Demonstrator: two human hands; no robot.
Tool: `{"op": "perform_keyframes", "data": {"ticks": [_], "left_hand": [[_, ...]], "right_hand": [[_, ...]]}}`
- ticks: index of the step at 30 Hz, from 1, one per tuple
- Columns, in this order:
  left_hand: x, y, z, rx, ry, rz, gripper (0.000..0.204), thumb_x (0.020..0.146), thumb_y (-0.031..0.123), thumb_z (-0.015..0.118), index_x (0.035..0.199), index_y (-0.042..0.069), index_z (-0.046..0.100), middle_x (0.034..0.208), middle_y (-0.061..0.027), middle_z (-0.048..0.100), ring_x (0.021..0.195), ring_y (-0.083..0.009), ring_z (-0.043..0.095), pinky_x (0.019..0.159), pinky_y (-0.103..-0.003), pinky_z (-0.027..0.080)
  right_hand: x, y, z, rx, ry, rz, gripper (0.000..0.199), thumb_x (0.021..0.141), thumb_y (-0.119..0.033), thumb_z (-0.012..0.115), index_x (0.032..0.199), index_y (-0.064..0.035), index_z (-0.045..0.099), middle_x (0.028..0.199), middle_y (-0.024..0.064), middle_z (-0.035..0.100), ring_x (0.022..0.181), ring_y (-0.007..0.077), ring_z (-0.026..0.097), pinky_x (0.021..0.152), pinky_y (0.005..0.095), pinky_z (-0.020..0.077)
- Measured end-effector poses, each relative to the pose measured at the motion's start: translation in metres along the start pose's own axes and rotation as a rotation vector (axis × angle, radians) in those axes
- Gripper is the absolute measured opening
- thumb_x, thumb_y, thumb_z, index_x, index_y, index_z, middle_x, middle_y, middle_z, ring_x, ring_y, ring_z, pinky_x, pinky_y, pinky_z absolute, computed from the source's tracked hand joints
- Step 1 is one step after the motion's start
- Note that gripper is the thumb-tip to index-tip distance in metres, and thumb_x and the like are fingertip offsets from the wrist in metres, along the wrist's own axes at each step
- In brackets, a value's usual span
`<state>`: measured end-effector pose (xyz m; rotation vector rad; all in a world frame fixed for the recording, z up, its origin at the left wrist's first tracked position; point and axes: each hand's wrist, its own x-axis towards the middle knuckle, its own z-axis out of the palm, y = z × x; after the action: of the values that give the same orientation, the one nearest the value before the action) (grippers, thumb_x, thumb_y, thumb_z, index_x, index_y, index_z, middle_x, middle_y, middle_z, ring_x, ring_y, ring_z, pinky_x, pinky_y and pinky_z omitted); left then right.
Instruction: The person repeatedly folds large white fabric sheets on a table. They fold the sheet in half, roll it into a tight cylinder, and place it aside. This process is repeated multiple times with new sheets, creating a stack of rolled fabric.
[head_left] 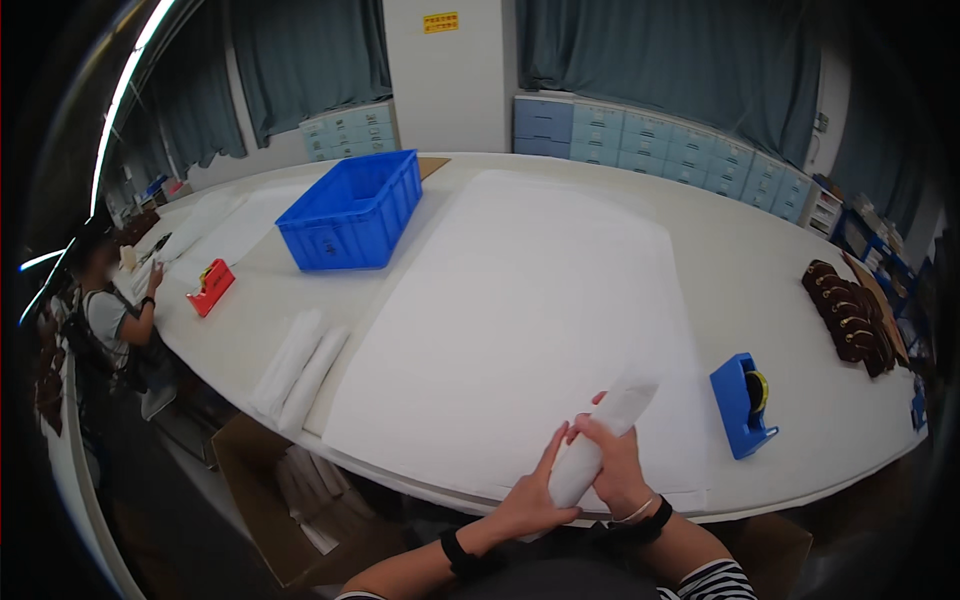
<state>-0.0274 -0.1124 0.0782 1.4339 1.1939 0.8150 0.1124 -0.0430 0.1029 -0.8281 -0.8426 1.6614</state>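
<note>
Left hand [530, 502] and right hand [618, 468] both close around the white roll [577, 470] at five o'clock, near the white sheet [530, 300]; uneven squeezing could crease or loosen it.

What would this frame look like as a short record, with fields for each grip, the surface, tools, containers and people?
Left grip: on the lower part of a white roll
Right grip: around the same roll, higher up
Surface: table with a large white sheet spread on it
Tools: blue tape dispenser right of the sheet; red tape dispenser far left
Containers: blue bin on the table; cardboard box below its near edge
People: one co-worker at left
</note>
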Motion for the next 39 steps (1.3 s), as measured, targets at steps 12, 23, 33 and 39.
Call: {"op": "perform_keyframes", "data": {"ticks": [12, 23, 33, 39], "left_hand": [[-0.090, -0.043, -0.133, 0.305, 0.475, -0.139, 0.088, 0.084, 0.029, 0.080, 0.155, 0.008, 0.034, 0.143, -0.0251, 0.054, 0.131, -0.0420, 0.054, 0.107, -0.042, 0.045], [-0.108, -0.121, -0.285, 1.233, 0.985, -0.450, 0.065, 0.090, 0.034, 0.072, 0.146, 0.010, 0.051, 0.119, -0.0159, 0.060, 0.110, -0.0347, 0.055, 0.091, -0.051, 0.047], [-0.043, -0.087, -0.165, 1.020, 0.464, 0.274, 0.064, 0.088, 0.041, 0.075, 0.142, 0.011, 0.056, 0.150, -0.0160, 0.047, 0.145, -0.0428, 0.036, 0.119, -0.057, 0.029], [0.007, -0.082, -0.077, 0.761, 0.173, 0.375, 0.077, 0.079, 0.047, 0.082, 0.142, 0.010, 0.056, 0.151, -0.0164, 0.048, 0.148, -0.0401, 0.034, 0.121, -0.052, 0.028]], "right_hand": [[0.068, 0.008, 0.029, 0.182, 0.096, 0.106, 0.032, 0.098, -0.014, 0.062, 0.127, -0.0101, 0.050, 0.090, 0.0034, 0.061, 0.089, 0.0163, 0.062, 0.083, 0.0342, 0.0538], [0.068, 0.030, -0.012, -0.873, -0.443, -0.007, 0.028, 0.089, -0.011, 0.067, 0.118, -0.0074, 0.064, 0.101, 0.0053, 0.067, 0.095, 0.0199, 0.066, 0.086, 0.0338, 0.0547], [0.043, -0.001, -0.042, -1.740, -0.862, -0.559, 0.048, 0.070, -0.015, 0.074, 0.116, -0.0200, 0.067, 0.119, 0.0051, 0.064, 0.107, 0.0268, 0.063, 0.075, 0.0379, 0.0579], [0.077, 0.019, -0.044, -1.742, -0.759, -0.621, 0.025, 0.074, -0.015, 0.072, 0.099, -0.0176, 0.069, 0.094, -0.0015, 0.066, 0.090, 0.0191, 0.064, 0.062, 0.0363, 0.0554]]}}
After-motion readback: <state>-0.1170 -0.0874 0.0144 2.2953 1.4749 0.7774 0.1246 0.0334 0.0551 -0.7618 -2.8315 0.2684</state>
